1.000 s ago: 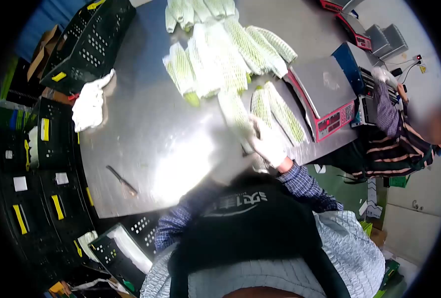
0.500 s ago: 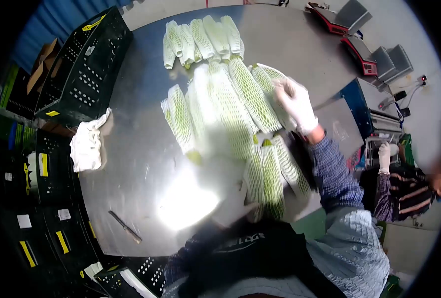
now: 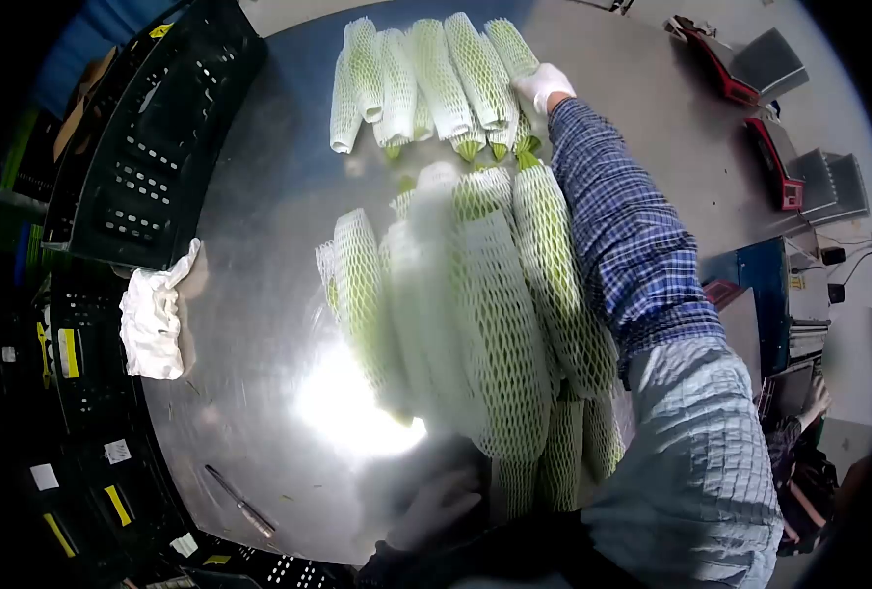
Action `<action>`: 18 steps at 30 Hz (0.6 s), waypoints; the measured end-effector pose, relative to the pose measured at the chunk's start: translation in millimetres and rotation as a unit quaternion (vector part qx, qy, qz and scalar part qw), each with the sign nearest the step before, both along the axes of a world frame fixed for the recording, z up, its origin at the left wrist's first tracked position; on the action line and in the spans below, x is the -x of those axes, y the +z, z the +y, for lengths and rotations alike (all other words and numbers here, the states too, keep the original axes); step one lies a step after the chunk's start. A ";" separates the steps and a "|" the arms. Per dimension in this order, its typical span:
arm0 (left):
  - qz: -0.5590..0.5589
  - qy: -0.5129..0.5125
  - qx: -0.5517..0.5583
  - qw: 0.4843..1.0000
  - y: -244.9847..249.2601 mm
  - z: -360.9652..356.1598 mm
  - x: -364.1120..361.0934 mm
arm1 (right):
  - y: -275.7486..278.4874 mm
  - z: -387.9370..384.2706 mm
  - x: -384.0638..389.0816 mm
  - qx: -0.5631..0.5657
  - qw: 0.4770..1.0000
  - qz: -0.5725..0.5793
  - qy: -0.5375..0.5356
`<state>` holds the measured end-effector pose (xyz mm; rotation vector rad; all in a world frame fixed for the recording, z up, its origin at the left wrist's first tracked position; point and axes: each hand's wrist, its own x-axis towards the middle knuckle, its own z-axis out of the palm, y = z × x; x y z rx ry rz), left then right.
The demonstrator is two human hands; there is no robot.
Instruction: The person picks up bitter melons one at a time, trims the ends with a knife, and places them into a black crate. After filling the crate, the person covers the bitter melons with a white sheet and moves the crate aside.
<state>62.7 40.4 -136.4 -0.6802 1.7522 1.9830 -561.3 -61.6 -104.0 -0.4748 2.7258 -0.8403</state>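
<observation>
Stretched farther out than before, right hand laid on the rightmost of the far netted vegetables; clasp impossible to tell. Likewise for blurred left hand.

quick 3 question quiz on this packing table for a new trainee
1. True or false: the right hand reaches the far row of netted vegetables.
2. What lies on the metal table beside the black crate? A) white cloth B) red scale C) cardboard box
3. Fill in (near or far): the knife lies by the table's ___ edge, to the left of the left hand.
Key: 1 true; 2 A; 3 near.
</observation>
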 end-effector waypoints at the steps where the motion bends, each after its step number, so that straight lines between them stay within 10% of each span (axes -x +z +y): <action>1: 0.024 -0.007 0.038 0.999 8.6 -3.0 6.3 | -4.4 7.4 1.8 0.060 0.997 -0.040 -0.027; 8: 0.009 0.020 -0.063 0.998 51.0 -20.2 -8.2 | 66.4 128.0 -63.2 0.363 0.917 -0.146 0.083; 12: 0.169 -0.025 0.323 0.931 136.6 -43.3 -4.5 | 140.2 187.0 -161.5 0.272 0.925 0.068 0.255; 17: 0.282 0.049 0.789 0.543 217.6 -31.0 38.6 | 231.3 209.1 -322.3 0.054 0.763 0.448 0.463; 18: 0.280 0.045 0.793 0.539 226.1 -28.3 41.2 | 242.6 212.3 -353.4 -0.003 0.739 0.452 0.499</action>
